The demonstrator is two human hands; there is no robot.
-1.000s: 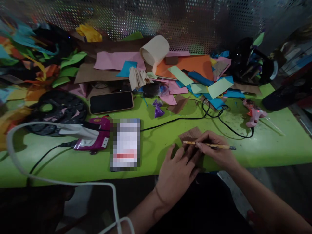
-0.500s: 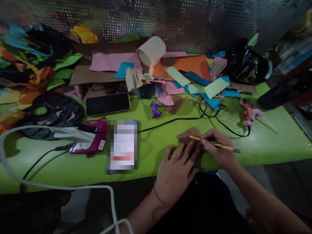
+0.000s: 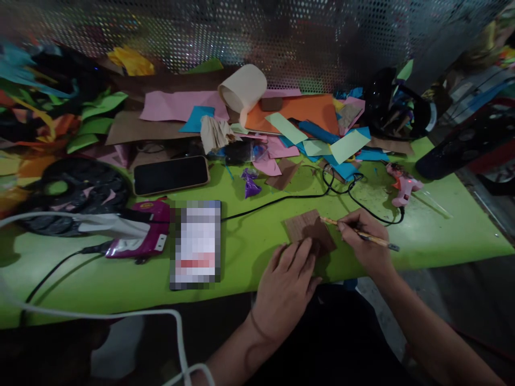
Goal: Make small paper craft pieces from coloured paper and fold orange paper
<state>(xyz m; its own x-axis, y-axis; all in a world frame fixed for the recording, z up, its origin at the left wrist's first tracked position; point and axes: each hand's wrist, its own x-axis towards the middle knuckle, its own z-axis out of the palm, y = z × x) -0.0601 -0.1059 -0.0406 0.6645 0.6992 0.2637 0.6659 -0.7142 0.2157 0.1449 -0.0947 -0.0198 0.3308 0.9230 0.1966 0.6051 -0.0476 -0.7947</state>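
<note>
A small square of brown cardboard (image 3: 303, 225) lies on the green table top near its front edge. My left hand (image 3: 286, 276) rests palm down, its outstretched fingertips on the near edge of the square. Between the fingers of my right hand (image 3: 366, 238) is a pencil (image 3: 376, 241), its point directed left at the cardboard's upper right corner. Whether the point touches the cardboard I cannot tell. Just left of the hands lies a phone with a blurred screen (image 3: 198, 244).
A magenta power strip (image 3: 155, 228), a black round tray (image 3: 76, 182) and a dark-screened phone (image 3: 172, 175) are at left. Paper scraps (image 3: 295, 115) and a cream roll (image 3: 243, 91) fill the back. A pink glue gun (image 3: 405, 190), its cord looping behind the cardboard, and a dark bottle (image 3: 450, 147) stand right.
My left hand has drawn back toward me, its fingers closer together, uncovering more of the cardboard. The pencil in my right hand has moved right to the corner. The camera view has shifted slightly.
</note>
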